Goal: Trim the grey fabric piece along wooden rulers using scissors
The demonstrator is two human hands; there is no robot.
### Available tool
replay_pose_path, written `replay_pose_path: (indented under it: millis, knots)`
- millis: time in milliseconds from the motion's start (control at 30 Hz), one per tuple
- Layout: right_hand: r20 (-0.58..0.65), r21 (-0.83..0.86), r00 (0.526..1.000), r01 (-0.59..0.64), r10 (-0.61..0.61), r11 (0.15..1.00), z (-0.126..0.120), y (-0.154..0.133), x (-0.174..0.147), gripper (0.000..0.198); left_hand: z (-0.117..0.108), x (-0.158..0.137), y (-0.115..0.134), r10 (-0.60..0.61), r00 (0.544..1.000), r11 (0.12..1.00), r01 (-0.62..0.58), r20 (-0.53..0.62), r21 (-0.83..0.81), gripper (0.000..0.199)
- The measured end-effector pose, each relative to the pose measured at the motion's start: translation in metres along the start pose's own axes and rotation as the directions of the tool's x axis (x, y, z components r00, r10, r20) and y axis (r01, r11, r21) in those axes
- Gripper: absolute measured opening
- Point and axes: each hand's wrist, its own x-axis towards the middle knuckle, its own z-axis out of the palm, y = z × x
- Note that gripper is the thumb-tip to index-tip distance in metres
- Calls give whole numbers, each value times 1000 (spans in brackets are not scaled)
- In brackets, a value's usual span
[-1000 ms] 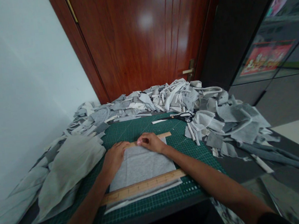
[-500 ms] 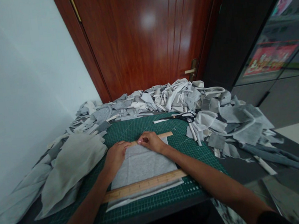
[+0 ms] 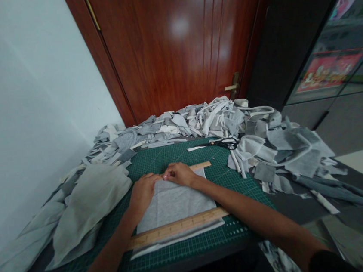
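Observation:
A grey piece of fabric (image 3: 178, 201) lies on a green cutting mat (image 3: 208, 239). Along its far edge runs a thin wooden ruler (image 3: 200, 165), partly covered by my hands. A wider wooden ruler (image 3: 178, 226) lies across the near part of the fabric, close to the folded near edge. My left hand (image 3: 145, 191) is closed at the far left corner, its fingertips on the fabric edge by the thin ruler. Just right of it, my right hand (image 3: 179, 174) pinches the same far edge between thumb and fingers. The exact grip under the fingers is small and partly hidden.
Black-handled scissors (image 3: 226, 143) lie at the mat's far right. Heaped grey and white fabric scraps (image 3: 212, 117) line the back and right of the table. Larger pale cloth pieces (image 3: 91, 206) lie at left, by the wall. A wooden door (image 3: 172, 46) stands behind.
My right hand has shifted slightly left along the far edge, closer to my left hand. The fabric and rulers stay in place on the mat; the whole view has moved slightly.

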Motion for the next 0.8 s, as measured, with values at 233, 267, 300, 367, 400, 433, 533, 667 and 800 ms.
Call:
replay_pose_path:
  millis: [233, 267, 300, 367, 400, 433, 533, 667, 800]
  knots:
    - [8, -53, 1000, -6, 6, 999, -3, -3, 0, 7, -1, 1, 2, 3, 1000, 1000, -4, 29, 20, 44]
    - [15, -58, 1000, -11, 12, 998, -5, -3, 0, 7, -1, 1, 2, 8, 999, 1000, -9, 34, 23, 45]
    - [21, -65, 1000, -17, 19, 998, -7, -2, 0, 7, -1, 1, 2, 15, 999, 1000, -16, 37, 25, 45]
    - [31, -79, 999, -31, 34, 996, -11, 0, -1, 8, -2, 1, 3, 22, 999, 999, -23, 38, 30, 44]
    - [35, -85, 999, -33, 36, 996, -13, 1, -1, 8, -2, 1, 3, 20, 999, 999, -21, 36, 32, 44]
    - [37, -91, 999, -31, 35, 995, -15, 2, -2, 9, -1, 1, 3, 16, 999, 999, -17, 32, 33, 44]
    - [41, -105, 999, -26, 30, 994, -21, 5, -3, 9, 0, 1, 2, 6, 1000, 999, -7, 26, 43, 43]
    - [71, -110, 996, -40, 48, 993, -32, 11, -4, 9, 1, 1, 1, 6, 1000, 999, -7, 15, 42, 41]
    - [114, -82, 993, -34, 43, 996, -46, 20, -4, 13, 1, 0, 0, 14, 1000, 1000, -15, 12, 12, 44]
